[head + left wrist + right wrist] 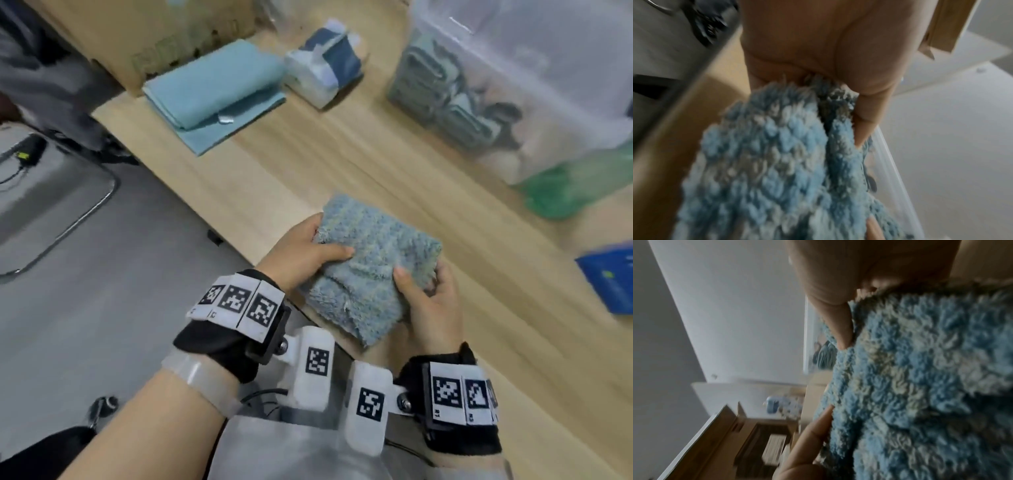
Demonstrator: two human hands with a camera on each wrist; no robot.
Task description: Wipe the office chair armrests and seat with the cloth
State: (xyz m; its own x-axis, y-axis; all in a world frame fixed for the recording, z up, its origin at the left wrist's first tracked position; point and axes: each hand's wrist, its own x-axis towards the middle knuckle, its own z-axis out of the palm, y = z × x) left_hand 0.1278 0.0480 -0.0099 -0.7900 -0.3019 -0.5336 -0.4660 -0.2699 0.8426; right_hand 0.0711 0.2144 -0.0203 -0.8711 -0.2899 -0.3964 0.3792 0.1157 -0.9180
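A fluffy blue-and-grey cloth (370,263), folded into a thick pad, is held over the near edge of the wooden table (342,161). My left hand (305,251) grips its left side, thumb laid on top. My right hand (424,298) grips its near right corner, thumb on top and fingers curled underneath. In the left wrist view the cloth (777,162) bunches under my palm (818,40). The right wrist view is filled by the cloth (920,378), with my thumb (840,324) pressed on its edge. A chair with a chrome frame (51,205) stands at the far left.
On the table lie a folded light-blue towel (215,92), a small white-and-navy pack (325,68), a clear plastic bin of cloths (513,85), a green bag (582,185) and a blue box (609,274). A cardboard box (164,31) stands behind. Grey floor lies to the left.
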